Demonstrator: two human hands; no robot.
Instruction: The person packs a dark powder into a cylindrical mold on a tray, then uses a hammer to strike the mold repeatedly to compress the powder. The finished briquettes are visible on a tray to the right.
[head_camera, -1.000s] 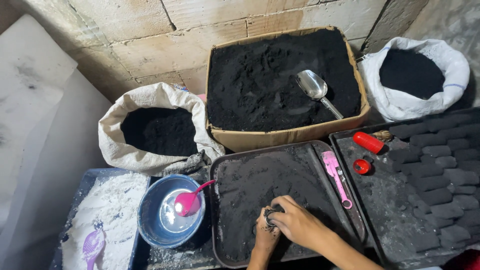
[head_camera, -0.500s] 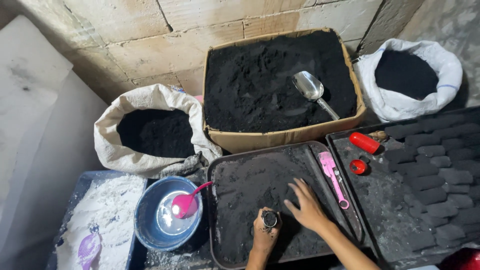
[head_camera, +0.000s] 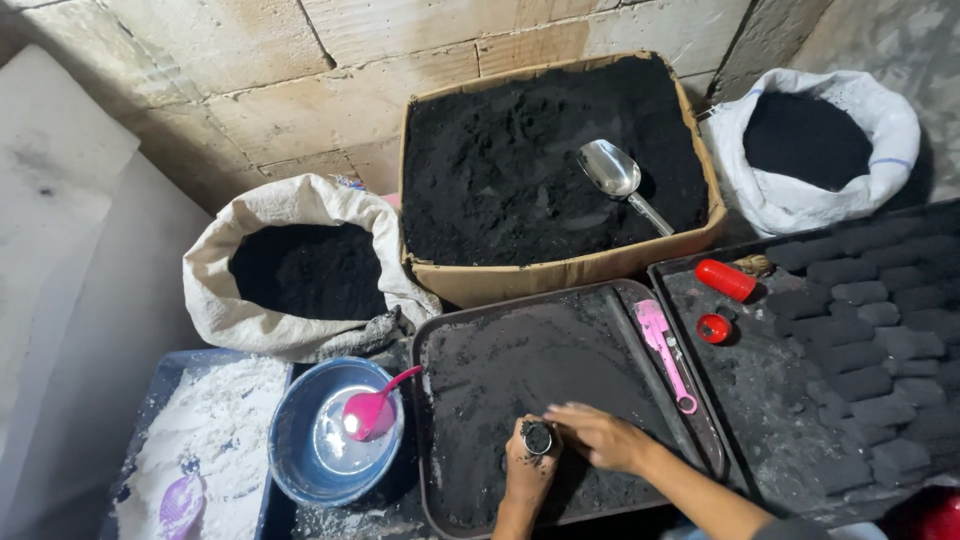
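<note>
1. The left hand is clenched around a small round mould, holding it upright with its open top, packed with black powder, facing the camera.
2. The right hand lies just beside the mould, fingers curved, fingertips touching its rim; it grips nothing of its own.
3. Both hands rest over the near part of a dark tray coated in black powder, and the mould sits above that tray's near middle.
4. On the tray's right rim lies a pink scoop-like tool.
5. Right of the tray stands a second tray bearing rows of black briquettes, with a red cylinder and a red cap at its far left corner.
6. Left of the powder tray sits a blue bowl of pale liquid with a pink spoon in it.
7. Further left of the tray is a bin of white powder.
8. Behind the tray stands a cardboard box of black powder holding a metal scoop.
9. A white sack of black powder stands behind the tray to the left, another sack behind it to the right.
</note>
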